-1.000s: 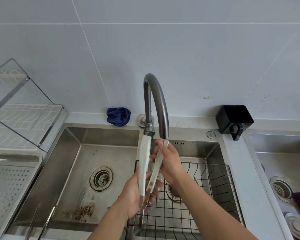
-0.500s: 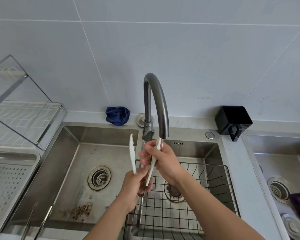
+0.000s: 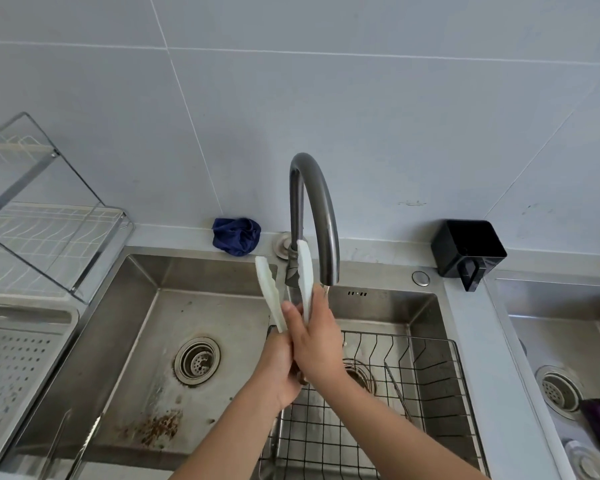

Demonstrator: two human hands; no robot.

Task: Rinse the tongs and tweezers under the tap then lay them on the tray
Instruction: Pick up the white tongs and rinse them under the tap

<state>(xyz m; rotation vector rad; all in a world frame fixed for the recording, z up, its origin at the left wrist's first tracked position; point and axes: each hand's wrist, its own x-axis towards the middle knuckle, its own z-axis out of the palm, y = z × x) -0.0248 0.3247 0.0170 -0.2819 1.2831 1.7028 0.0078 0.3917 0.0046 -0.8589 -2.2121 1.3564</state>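
I hold the white-tipped tongs (image 3: pixel 266 285) upright just left of the spout of the curved grey tap (image 3: pixel 315 202), with both tips pointing up and spread apart. My left hand (image 3: pixel 277 370) grips the tongs' lower end. My right hand (image 3: pixel 317 341) wraps the right arm of the tongs just above my left hand. A thin metal piece that looks like tweezers (image 3: pixel 398 391) lies in the wire basket (image 3: pixel 440 382). The perforated tray (image 3: pixel 18 362) sits at the left.
A steel sink (image 3: pixel 146 327) with brown specks lies below, and two thin metal prongs (image 3: pixel 73 438) lean at its front left. A dish rack (image 3: pixel 49 237), a blue cloth (image 3: pixel 237 235) and a black holder (image 3: pixel 466 249) line the back. A second sink (image 3: pixel 561 341) is at the right.
The tongs have turned upright with both white tips raised beside the spout. My right hand has slid down the tongs' arm until it meets my left hand.
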